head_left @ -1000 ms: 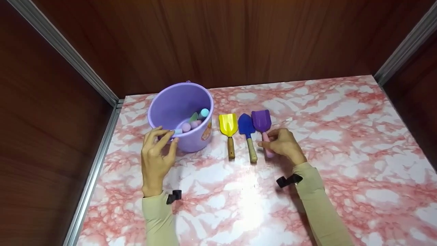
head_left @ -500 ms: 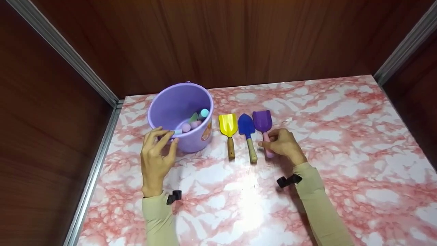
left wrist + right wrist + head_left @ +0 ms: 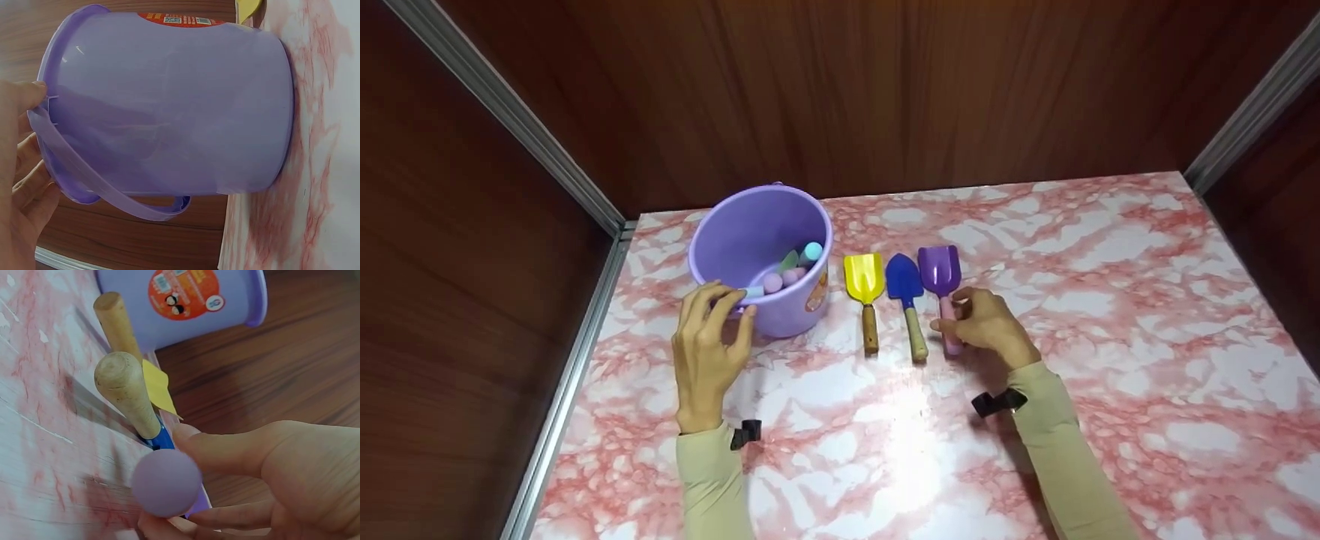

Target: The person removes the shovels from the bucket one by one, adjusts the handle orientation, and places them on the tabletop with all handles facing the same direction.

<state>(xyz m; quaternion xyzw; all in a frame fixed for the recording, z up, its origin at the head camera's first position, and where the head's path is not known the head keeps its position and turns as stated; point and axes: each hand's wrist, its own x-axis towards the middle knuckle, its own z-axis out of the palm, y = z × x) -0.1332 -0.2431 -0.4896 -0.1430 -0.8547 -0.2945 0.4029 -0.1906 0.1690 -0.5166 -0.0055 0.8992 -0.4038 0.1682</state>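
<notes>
My left hand (image 3: 709, 352) holds the near rim of a lilac bucket (image 3: 761, 225), thumb outside and fingers over the edge; its handle (image 3: 107, 191) hangs down in the left wrist view. Inside the bucket lie several pastel pieces, among them one with a turquoise end (image 3: 812, 251) and a lilac round end (image 3: 772, 283). With thumb and fingers, my right hand (image 3: 990, 326) pinches the pink handle (image 3: 949, 334) of a purple toy shovel (image 3: 940, 270) lying on the table. Left of it lie a blue trowel (image 3: 904, 277) and a yellow shovel (image 3: 864, 277), both wooden-handled.
The table top (image 3: 825, 450) has a red and white marbled pattern. Dark wood panels (image 3: 885, 90) stand behind it and at both sides, with metal strips (image 3: 570, 337) along the corners. An orange sticker (image 3: 185, 292) is on the bucket's side.
The purple shovel's blade has turned very slightly to the right, its handle staying in my right hand. My left hand stays on the bucket rim. The head view has shifted a little.
</notes>
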